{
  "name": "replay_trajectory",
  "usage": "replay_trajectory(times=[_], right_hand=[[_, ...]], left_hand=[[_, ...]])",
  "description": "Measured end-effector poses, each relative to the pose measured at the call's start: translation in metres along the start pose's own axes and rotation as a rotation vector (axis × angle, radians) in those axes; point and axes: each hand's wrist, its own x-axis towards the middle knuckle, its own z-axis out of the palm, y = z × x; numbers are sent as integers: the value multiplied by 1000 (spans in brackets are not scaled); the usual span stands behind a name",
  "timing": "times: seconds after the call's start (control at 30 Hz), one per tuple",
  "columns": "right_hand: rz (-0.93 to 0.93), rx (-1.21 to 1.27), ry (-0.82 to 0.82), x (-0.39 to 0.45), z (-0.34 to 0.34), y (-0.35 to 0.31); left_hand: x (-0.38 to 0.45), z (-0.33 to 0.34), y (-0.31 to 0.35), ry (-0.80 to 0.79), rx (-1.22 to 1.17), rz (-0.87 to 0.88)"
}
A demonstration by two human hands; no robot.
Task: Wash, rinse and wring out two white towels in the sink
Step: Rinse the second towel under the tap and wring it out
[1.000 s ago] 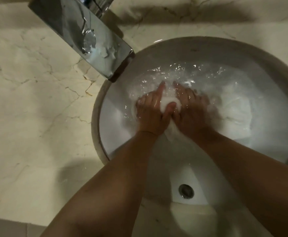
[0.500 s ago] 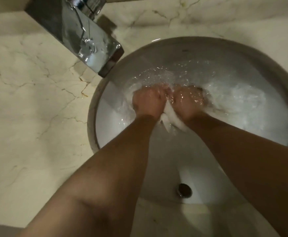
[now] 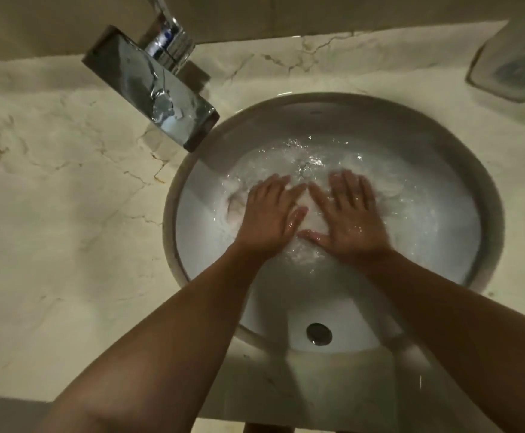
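Both fists have opened: the left hand [image 3: 269, 217] and right hand [image 3: 350, 215] now press flat-fingered, gripping nothing, on the towel [image 3: 309, 210] mid-sink [image 3: 486, 195], so washing continues

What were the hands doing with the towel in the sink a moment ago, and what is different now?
Half a second ago both hands were bunched tight on the white towel. Now the left hand and right hand have opened and press flat, fingers spread, on the towel under the water. The towel stays in the far half of the sink, still soaked; the tap and overflow hole are unchanged.
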Motion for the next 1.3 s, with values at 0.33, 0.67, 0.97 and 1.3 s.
replay_trajectory(times=[0.33,0.67,0.97,1.3], right_hand=[[153,64,50,51,-2,12],[204,70,99,79,-13,6],[74,279,-42,68,-26,17],[33,43,-139,2,-19,55]], left_hand=[[19,31,6,279,59,-295],[68,20,11,229,-18,-417],[78,0,0,-143,78,-248],[53,-14,-1,-80,137,84]])
